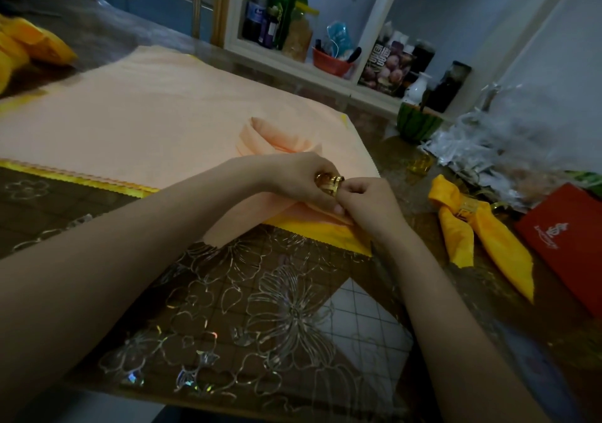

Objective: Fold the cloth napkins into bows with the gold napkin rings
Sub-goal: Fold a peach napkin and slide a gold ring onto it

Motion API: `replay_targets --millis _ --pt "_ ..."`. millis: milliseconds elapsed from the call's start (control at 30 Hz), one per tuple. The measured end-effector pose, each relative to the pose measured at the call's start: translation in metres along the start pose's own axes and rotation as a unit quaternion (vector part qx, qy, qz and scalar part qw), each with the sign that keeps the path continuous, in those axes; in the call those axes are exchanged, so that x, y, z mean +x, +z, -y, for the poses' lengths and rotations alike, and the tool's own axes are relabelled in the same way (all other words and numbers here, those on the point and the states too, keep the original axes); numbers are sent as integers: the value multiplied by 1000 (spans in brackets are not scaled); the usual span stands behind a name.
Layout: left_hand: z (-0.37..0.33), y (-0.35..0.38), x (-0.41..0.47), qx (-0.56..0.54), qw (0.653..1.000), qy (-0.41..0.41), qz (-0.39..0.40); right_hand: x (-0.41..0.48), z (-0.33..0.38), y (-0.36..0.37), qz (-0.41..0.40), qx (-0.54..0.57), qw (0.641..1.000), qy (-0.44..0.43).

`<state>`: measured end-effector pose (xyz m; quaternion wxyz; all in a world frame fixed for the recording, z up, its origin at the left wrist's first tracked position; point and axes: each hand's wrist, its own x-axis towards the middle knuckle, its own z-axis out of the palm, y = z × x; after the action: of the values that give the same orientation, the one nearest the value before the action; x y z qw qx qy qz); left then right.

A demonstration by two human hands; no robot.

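Note:
A folded peach napkin (277, 141) lies on a stack of flat peach cloths (146, 119) with yellow edges. A gold napkin ring (329, 183) sits round its middle. My left hand (299, 178) grips the ring and the gathered cloth from the left. My right hand (365, 201) pinches the ring's right side, fingers curled. The napkin's near end (234, 224) sticks out below my hands. A finished yellow napkin (482, 233) with its gold ring (467, 207) lies to the right.
Yellow napkins (29, 45) lie at the far left. Right of the cloths are a red box (566, 243), crumpled clear wrappers (488, 149), a loose gold ring (420, 163) and a green bowl (417, 123). A shelf with bottles (286, 9) stands behind. The table's near edge is close to me.

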<state>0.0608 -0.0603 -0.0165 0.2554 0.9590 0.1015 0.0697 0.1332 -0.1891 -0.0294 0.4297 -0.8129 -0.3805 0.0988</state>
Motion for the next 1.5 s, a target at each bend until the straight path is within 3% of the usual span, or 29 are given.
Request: replay_targets --millis 233,533,767,900,1034,1167,1234,1500 --pt "-4 0 -4 -27 999 30 -33 2 5 -8 24 193 973 121" --pt "-3 -1 -7 22 998 10 -62 3 7 -6 -9 267 954 140" --pt "3 -5 -4 62 994 -19 -87 6 7 -5 -69 380 909 155" --pt "9 -7 -5 70 994 -46 -76 7 5 -12 -108 358 918 136" --pt "8 -6 -6 56 994 -43 -89 7 4 -13 -88 247 958 113" --pt "2 0 -8 92 990 -35 -98 1 7 -3 23 116 991 55" --pt "1 2 -8 114 989 -30 -90 -1 6 -3 40 66 997 26" --pt "-2 6 -10 132 989 -56 -38 -1 9 -13 103 161 977 98"
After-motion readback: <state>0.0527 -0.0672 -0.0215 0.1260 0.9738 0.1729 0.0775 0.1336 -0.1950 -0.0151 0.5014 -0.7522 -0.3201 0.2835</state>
